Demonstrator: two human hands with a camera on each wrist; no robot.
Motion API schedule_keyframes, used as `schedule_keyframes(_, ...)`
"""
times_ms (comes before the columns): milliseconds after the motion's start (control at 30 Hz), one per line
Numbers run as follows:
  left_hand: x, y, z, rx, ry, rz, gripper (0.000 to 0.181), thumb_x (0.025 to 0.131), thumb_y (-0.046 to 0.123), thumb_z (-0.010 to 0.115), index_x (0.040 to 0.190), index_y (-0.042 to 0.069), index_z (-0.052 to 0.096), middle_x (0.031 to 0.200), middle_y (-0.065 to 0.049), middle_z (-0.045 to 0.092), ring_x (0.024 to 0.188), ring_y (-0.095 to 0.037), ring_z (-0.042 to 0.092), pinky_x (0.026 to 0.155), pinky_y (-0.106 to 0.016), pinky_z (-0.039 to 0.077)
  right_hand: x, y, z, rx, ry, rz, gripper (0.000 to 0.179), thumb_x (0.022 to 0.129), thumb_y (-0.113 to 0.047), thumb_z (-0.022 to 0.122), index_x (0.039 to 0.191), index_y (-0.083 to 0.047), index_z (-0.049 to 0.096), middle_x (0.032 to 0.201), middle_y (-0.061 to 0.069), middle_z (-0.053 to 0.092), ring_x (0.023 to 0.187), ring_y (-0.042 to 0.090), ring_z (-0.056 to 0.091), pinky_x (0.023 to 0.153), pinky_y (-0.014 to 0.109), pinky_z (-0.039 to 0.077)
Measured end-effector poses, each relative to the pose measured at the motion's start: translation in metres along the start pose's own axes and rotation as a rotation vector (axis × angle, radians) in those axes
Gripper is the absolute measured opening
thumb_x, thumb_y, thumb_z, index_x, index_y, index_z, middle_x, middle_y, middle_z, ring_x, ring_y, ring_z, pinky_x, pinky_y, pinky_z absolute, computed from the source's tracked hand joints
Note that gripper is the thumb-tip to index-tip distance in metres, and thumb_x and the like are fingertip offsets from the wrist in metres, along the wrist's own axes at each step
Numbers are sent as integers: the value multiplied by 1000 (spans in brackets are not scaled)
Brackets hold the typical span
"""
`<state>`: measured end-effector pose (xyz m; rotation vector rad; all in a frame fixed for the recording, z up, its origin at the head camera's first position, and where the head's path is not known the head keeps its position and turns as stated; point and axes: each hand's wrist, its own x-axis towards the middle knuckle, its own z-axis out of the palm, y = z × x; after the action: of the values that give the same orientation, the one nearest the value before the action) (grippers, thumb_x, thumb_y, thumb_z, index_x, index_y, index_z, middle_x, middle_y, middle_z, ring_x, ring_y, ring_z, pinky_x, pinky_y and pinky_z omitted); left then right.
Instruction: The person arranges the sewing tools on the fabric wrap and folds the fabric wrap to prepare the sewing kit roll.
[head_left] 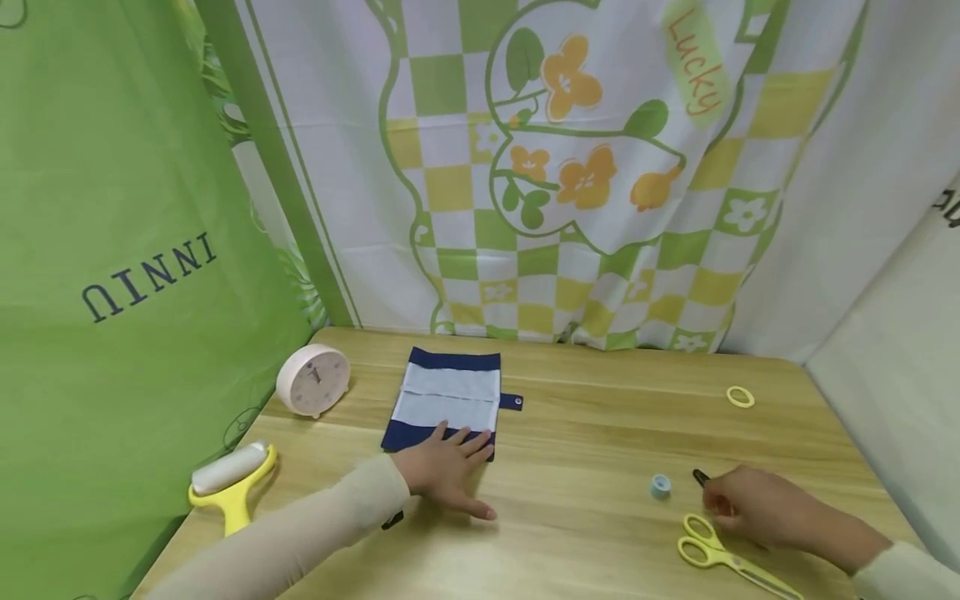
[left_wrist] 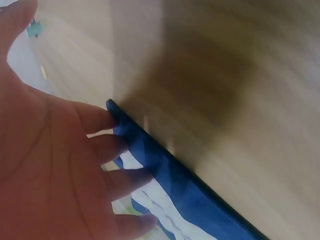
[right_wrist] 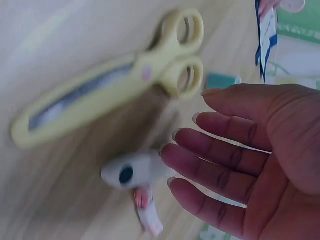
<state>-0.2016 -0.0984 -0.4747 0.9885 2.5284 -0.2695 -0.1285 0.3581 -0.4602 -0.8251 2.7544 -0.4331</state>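
Note:
An unfolded navy and white fabric case (head_left: 448,385) lies on the table, its snap tab pointing right. My left hand (head_left: 448,468) rests on its near navy border with fingers spread; the left wrist view shows the fingertips (left_wrist: 142,176) over that border. At the right, my right hand (head_left: 761,504) hovers low beside yellow scissors (head_left: 716,552). In the right wrist view, its fingers are loosely bent with nothing between them. Just past the fingertips lie a whitish object (right_wrist: 147,167) with a dark oval and a small pink-and-white strip (right_wrist: 150,220). A black tip (head_left: 701,477) shows beyond the right hand.
A small light-blue cylinder (head_left: 660,487) stands left of the right hand. Farther back is a yellow ring (head_left: 741,406). A pink clock (head_left: 315,382) and a yellow-handled lint roller (head_left: 234,500) are at the left. A black piece (head_left: 392,521) shows by the left wrist.

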Motion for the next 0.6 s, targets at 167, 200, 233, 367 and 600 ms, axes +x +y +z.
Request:
schedule_keyframes(167,-7,34,0,49,10,24,109,78,94,34,161,26,20,170,4,13,156,-30,23,121,-64,21,-2,-14,12,20,-2,-3,16,86,-28,78,90,-18,66,75,-16,56,62,-8,40,53,20,37)
schedule_keyframes(200,-8,43,1,56,15,33,108,78,94,34,161,27,21,170,4,14,155,-29,24,120,-64,22,-2,-18,14,4,-8,13,22,84,-31,79,93,-16,67,78,-14,58,62,-7,40,53,20,37)
schedule_keyframes(233,-9,51,1,53,24,45,106,79,93,35,161,27,22,170,5,15,155,-29,25,120,-64,23,-2,-20,16,-14,-17,30,28,83,-33,80,97,-13,67,83,-11,60,63,-6,40,53,20,37)
schedule_keyframes(367,-15,76,2,5,90,119,83,88,80,44,157,34,33,166,6,28,150,-28,37,116,-64,30,2,-29,24,-95,-42,113,38,77,-34,85,101,-11,67,94,-1,62,63,-1,42,53,22,38)
schedule_keyframes(600,-23,44,-20,-42,315,135,72,89,55,68,151,24,45,159,-2,44,144,-21,46,112,-63,38,5,-32,29,-131,-7,99,37,76,-31,86,100,-14,64,93,-2,61,65,-2,47,54,22,41)
